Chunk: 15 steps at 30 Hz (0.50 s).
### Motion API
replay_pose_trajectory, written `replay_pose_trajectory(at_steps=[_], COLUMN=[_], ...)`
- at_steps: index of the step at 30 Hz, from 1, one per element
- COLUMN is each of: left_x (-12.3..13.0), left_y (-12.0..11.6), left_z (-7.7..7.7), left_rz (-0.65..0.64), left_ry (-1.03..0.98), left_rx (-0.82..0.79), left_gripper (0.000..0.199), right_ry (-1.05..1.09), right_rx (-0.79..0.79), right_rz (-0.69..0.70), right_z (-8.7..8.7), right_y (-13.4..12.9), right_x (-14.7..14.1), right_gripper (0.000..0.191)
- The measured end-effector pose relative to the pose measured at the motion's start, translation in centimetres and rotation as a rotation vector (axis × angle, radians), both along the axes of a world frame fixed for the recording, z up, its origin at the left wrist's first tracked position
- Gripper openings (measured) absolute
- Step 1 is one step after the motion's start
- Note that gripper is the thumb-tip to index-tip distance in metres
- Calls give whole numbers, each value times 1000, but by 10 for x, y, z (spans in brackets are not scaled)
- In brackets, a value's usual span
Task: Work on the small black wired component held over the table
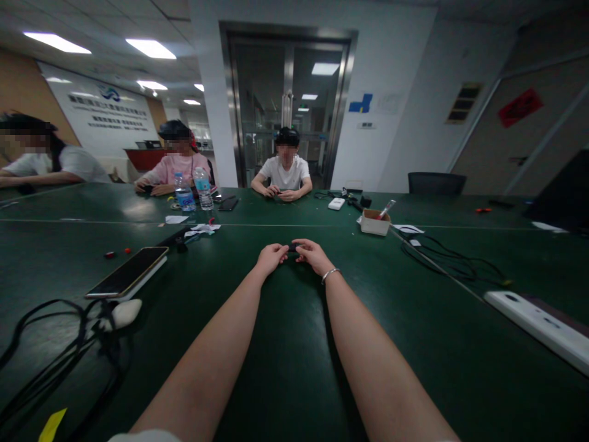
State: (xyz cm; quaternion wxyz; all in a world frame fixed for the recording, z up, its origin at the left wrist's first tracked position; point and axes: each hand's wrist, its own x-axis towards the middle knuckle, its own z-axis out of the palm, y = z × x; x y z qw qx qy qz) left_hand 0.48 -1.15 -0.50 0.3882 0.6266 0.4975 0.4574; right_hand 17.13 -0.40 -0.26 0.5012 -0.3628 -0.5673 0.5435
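Observation:
Both arms reach out over the dark green table (294, 344). Between my hands is a small black object (292, 248), too small and dark to name. My left hand (272, 259) pinches its left end with thumb and fingertips. On the other end, my right hand (313, 256) has its thumb and curled fingers closed on it; a silver bracelet (331, 274) circles that wrist. The object is held at or just above the tabletop; I cannot tell which. Part of it is hidden behind the fingers.
To the left lie a phone (131, 270), black cables (59, 344) and a white rounded device (126, 313). A small box (375, 222) holding a pen-like item stands ahead right. A white power strip (543, 328) lies right. Bottles (184, 195) and seated people (285, 172) are across the table.

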Motion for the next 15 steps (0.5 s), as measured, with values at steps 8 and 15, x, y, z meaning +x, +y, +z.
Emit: replay_pose_trajectory(at_steps=[8, 15], left_x=[-1, 0], left_y=[3, 1], left_z=[-3, 1], left_rz=[2, 3], left_ry=[7, -41], left_rx=[-9, -26], left_gripper=[34, 33], right_ry=[16, -4], right_rx=[23, 41], right_rz=[22, 34], right_z=[1, 1], right_y=[-2, -2], right_x=[0, 0], right_gripper=[24, 25])
